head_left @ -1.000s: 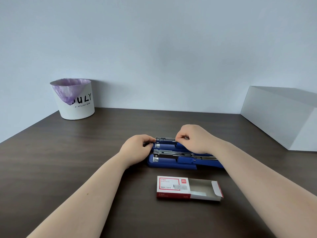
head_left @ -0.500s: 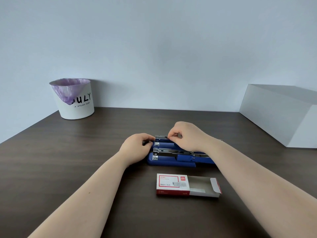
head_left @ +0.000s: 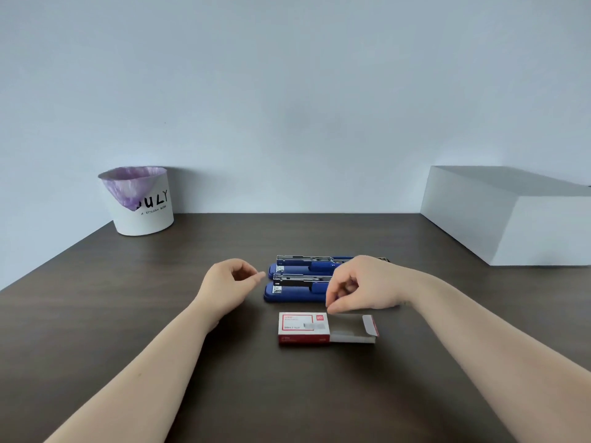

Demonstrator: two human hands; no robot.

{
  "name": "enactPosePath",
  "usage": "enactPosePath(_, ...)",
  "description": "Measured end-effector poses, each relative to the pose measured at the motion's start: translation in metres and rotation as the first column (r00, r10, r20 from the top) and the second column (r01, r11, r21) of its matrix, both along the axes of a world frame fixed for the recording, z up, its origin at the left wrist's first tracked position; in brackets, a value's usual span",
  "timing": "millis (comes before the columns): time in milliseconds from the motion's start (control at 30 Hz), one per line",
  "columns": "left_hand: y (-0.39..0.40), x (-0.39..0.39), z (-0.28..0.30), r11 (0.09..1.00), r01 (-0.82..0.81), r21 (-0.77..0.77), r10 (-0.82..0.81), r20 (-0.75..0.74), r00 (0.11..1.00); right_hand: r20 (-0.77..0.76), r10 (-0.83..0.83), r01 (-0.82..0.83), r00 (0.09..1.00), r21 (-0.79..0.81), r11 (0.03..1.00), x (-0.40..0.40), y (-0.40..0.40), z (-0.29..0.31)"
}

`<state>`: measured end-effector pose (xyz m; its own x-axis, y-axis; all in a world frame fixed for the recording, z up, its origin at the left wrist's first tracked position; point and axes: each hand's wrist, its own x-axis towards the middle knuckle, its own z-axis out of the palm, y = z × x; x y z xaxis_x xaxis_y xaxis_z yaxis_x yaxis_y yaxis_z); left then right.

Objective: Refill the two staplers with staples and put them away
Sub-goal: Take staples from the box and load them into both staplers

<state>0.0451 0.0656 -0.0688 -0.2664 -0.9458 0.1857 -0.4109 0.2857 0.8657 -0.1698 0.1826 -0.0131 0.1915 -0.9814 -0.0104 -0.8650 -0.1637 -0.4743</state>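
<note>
Both hands hover, forearms reaching forward.
Left hand [head_left: 228, 290] loosely curled, empty; right hand [head_left: 361, 287] palm down, fingertips pinched.

The dark wood-grain tabletop [head_left: 96, 330] lies bare on the left and in front, while two blue staplers with open metal tracks [head_left: 297, 284] and the red-and-white cardboard staple box [head_left: 319, 329] crowd the middle, the white lined bin [head_left: 140, 203] and large white box [head_left: 499, 215] flanking the far corners.
</note>
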Motion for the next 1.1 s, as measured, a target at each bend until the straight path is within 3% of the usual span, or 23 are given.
enactPosePath(233, 0.028, 0.014, 0.005, 0.98, 0.178, 0.089, -0.18, 0.014, 0.984, -0.125, 0.027, -0.012, 0.992, 0.118, 0.993, 0.002, 0.02, 0.003)
enactPosePath(400, 0.039, 0.017, 0.011, 0.94, 0.317, 0.123, -0.334, 0.167, 0.928, -0.163, 0.029, -0.005, 0.986, 0.146, 0.989, 0.003, 0.023, 0.0)
enactPosePath(567, 0.042, 0.015, 0.012, 0.912, 0.391, 0.125, -0.411, 0.257, 0.875, -0.213, 0.043, -0.009, 0.976, 0.159, 0.987, 0.005, 0.021, 0.0)
enactPosePath(767, 0.041, 0.016, 0.013, 0.887, 0.449, 0.108, -0.461, 0.255, 0.85, -0.239, 0.012, 0.022, 0.971, 0.142, 0.99, 0.002, 0.013, -0.011)
enactPosePath(867, 0.041, 0.017, 0.012, 0.886, 0.451, 0.111, -0.464, 0.242, 0.852, -0.172, -0.022, 0.033, 0.985, 0.062, 0.998, -0.003, 0.014, -0.014)
enactPosePath(1000, 0.04, 0.018, 0.011, 0.882, 0.454, 0.125, -0.471, 0.224, 0.853, 0.09, -0.155, 0.161, 0.984, -0.059, 0.985, -0.013, 0.012, -0.004)
enactPosePath(1100, 0.039, 0.017, 0.011, 0.878, 0.461, 0.127, -0.478, 0.242, 0.844, 0.185, -0.217, 0.241, 0.958, -0.119, 0.963, -0.016, 0.002, 0.002)
